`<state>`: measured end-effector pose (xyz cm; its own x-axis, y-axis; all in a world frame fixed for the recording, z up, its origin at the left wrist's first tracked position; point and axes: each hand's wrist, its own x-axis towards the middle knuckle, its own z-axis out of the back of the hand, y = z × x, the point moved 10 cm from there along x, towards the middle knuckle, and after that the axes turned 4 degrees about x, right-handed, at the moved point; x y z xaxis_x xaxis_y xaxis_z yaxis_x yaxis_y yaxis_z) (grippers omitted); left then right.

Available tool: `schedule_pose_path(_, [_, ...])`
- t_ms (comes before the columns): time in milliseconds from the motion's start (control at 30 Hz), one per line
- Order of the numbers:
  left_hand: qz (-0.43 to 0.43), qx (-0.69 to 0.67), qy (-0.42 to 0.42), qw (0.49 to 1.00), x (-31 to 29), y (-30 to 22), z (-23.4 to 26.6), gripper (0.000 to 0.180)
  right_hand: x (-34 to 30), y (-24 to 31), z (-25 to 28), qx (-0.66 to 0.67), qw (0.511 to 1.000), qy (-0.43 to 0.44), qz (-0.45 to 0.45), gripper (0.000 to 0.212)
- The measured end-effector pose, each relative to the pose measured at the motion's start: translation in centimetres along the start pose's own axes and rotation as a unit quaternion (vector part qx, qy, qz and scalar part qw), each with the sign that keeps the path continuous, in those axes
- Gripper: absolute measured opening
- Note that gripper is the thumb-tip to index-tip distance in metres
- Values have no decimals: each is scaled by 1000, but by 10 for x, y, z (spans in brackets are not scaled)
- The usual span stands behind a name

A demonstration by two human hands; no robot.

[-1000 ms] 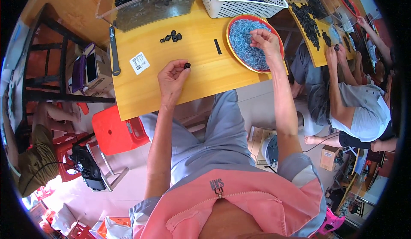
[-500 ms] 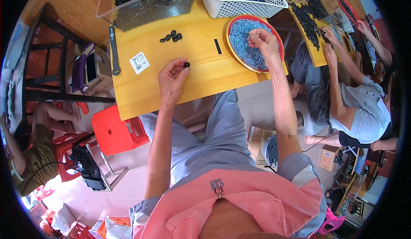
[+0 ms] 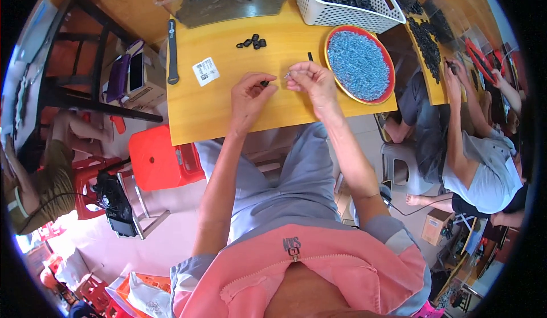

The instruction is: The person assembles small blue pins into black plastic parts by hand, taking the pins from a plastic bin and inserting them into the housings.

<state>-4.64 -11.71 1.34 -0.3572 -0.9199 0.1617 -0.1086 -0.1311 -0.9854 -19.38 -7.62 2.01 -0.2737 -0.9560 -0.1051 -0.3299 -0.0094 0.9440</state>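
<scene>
Over the front half of the yellow table (image 3: 228, 113), my left hand (image 3: 248, 101) pinches a small black plastic fitting (image 3: 264, 83) between thumb and fingertips. My right hand (image 3: 317, 88) faces it, a short gap apart, with a tiny silvery metal piece (image 3: 288, 76) at its fingertips; its exact kind is too small to make out. To the right of that hand sits a round red tray with a yellow rim (image 3: 390, 84), full of tiny shiny bluish-silver pieces (image 3: 359, 64). Several more black fittings (image 3: 255, 42) lie grouped beyond my left hand.
At the back stand a clear bin (image 3: 239, 11) and a white perforated basket (image 3: 342, 17), both holding black parts. A dark strap-like tool (image 3: 172, 56), a white label (image 3: 205, 71) and a short black strip (image 3: 310, 56) lie on the table. A red stool (image 3: 162, 158) stands left; co-workers sit both sides.
My right hand has left the tray of shiny pieces and come left, close to my left hand, with a silvery piece now at its fingertips. The whole view has shifted slightly.
</scene>
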Motion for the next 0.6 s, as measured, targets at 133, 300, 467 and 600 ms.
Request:
schedule_pose_path(133, [14, -8, -24, 1000, -2, 4, 6, 18, -4, -14, -23, -1, 1000, 6, 2, 9])
schedule_pose_path(300, [13, 4, -35, 999, -1, 9, 9, 14, -5, -15, -30, -12, 1000, 18, 15, 9])
schedule_pose_path(467, [4, -24, -39, 999, 0, 6, 9, 10, -6, -11, -27, -30, 999, 1, 36, 9])
schedule_pose_path(600, [2, -6, -43, 999, 0, 3, 9, 8, -6, -12, -22, -56, 997, -11, 55, 9])
